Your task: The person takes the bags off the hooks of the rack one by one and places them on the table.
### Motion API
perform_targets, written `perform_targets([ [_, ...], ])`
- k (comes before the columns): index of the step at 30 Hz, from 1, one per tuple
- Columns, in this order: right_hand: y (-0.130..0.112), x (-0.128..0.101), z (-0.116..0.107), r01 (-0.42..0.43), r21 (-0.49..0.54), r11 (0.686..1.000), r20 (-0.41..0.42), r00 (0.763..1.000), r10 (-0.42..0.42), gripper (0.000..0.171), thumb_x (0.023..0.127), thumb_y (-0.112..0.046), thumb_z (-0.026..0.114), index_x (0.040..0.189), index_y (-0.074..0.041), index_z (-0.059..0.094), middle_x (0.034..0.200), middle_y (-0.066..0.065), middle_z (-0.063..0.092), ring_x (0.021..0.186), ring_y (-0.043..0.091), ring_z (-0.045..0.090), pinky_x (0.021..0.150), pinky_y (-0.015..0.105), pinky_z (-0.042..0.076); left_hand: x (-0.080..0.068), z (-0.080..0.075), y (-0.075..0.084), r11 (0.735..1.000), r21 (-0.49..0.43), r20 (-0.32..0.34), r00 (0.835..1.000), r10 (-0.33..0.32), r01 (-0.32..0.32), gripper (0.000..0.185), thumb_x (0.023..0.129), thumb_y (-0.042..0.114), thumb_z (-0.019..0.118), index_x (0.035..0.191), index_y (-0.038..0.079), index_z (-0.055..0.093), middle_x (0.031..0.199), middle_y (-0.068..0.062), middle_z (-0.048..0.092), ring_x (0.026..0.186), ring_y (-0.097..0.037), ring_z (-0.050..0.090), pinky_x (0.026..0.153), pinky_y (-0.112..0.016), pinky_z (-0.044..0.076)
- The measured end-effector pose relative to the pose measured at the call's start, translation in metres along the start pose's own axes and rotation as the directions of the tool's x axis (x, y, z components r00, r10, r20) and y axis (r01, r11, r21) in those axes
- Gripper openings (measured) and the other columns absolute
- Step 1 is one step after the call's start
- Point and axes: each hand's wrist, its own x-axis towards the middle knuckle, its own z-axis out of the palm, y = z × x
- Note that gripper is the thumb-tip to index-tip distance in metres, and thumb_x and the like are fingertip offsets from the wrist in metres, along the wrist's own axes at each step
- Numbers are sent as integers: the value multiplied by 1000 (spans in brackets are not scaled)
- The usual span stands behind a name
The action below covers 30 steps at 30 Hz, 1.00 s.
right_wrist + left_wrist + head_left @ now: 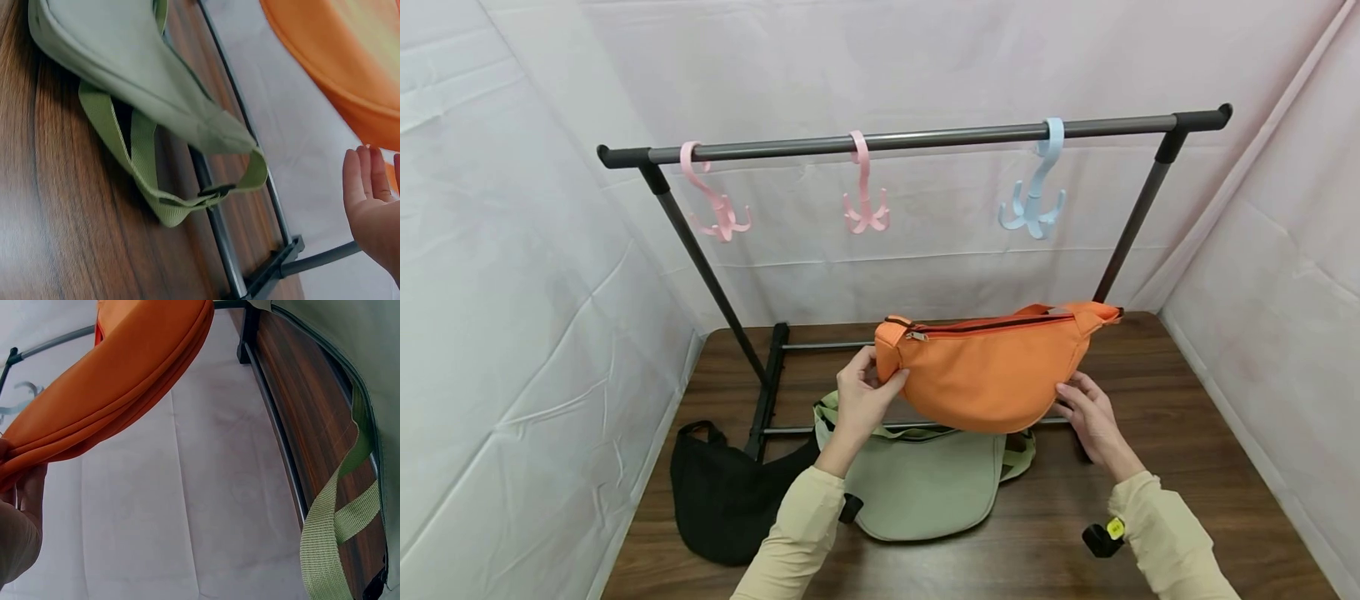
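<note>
Left hand (861,400) pinching end of crescent-shaped orange fabric bag (992,367); right hand (1090,417) flat-fingered under its belly; fingertips hidden behind cloth.

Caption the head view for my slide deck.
Both hands lift an orange fabric waist bag above a green one.

Soft, even light fills all views, bright against the white fabric walls (512,292), with faint shadows beneath the bags on the dark wooden bench (1187,433). The head view bows slightly at its edges. Wrist views look mildly blurred up close, perhaps from nearness.
</note>
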Motion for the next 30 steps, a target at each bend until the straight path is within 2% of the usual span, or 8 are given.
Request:
perform_targets([
  [5,0,1,4,25,41,999,-63,998,-23,18,93,0,46,95,-14,57,85,-3,59,79,9,60,69,25,50,-3,0,-1,999,3,3,999,-32,32,18,77,-7,66,92,-11,56,87,-25,60,72,-8,59,58,-19,49],
  [10,-1,2,5,24,18,1000,-163,986,-21,15,89,0,53,85,-14,57,73,-4,59,69,7,58,63,22,49,-6,3,-5,999,-4,14,999,-50,50,18,77,-7,66,92,-9,56,87,-24,60,69,-4,57,56,-19,49],
  [14,-3,0,3,11,-13,1000,-222,975,-13,14,88,-1,55,86,-15,59,73,-5,59,68,6,57,62,20,49,-8,7,-9,998,-31,27,998,-53,54,19,76,-8,66,92,-10,56,87,-24,59,69,-5,58,56,-20,50],
  [19,-8,-6,-1,22,-9,1000,-270,963,-23,15,88,0,54,86,-14,59,73,-5,58,66,5,56,61,19,48,-9,15,-13,994,-88,58,996,-67,71,21,75,-11,65,94,-12,55,90,-26,58,76,-8,60,61,-21,51],
  [22,-10,-10,-6,36,27,999,-282,959,-27,16,88,1,54,86,-14,59,70,-5,57,60,5,53,53,17,44,-10,21,-16,991,-105,69,995,-76,83,22,75,-11,65,95,-13,55,91,-27,59,77,-7,59,62,-21,52],
  [26,-11,-13,-16,63,28,998,-321,946,-50,16,88,1,54,84,-14,60,68,-6,56,57,4,51,51,16,41,-10,32,-18,988,-114,87,992,-93,102,23,76,-10,65,97,-13,56,91,-27,58,76,-5,59,62,-20,51],
  [30,-3,-13,-39,141,38,989,-312,942,-122,9,83,-2,61,86,-11,62,74,-4,60,65,5,56,58,18,45,-9,44,-19,987,-114,111,988,-104,117,23,76,-9,65,97,-13,56,91,-26,58,75,-5,58,63,-21,52],
])
